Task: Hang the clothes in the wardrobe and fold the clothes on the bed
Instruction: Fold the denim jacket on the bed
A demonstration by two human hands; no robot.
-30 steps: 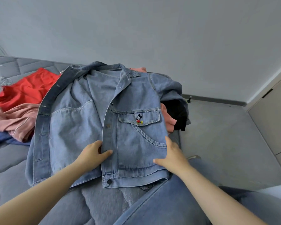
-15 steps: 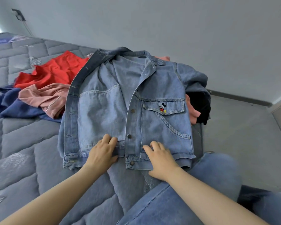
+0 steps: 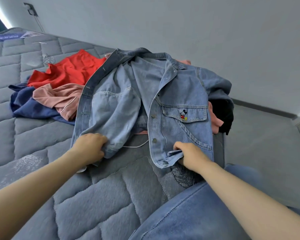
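A light blue denim jacket (image 3: 178, 94) with a small cartoon mouse on its chest pocket lies front-up on the grey quilted bed (image 3: 97, 201). Its two front panels are pulled apart at the bottom. My left hand (image 3: 90, 148) grips the bunched hem of the left panel. My right hand (image 3: 189, 155) grips the hem of the right panel near the lowest button. Both hems are lifted a little off the mattress.
A red garment (image 3: 73, 70), a pink one (image 3: 59, 99) and a dark blue one (image 3: 28, 104) lie in a heap left of the jacket. Pink and black clothes (image 3: 222, 115) stick out under its right side. The bed edge and grey floor (image 3: 260, 142) are to the right.
Both hands went from lying flat on the jacket to gripping its bottom hems. The front panels have been drawn apart and lifted, baring mattress between them.
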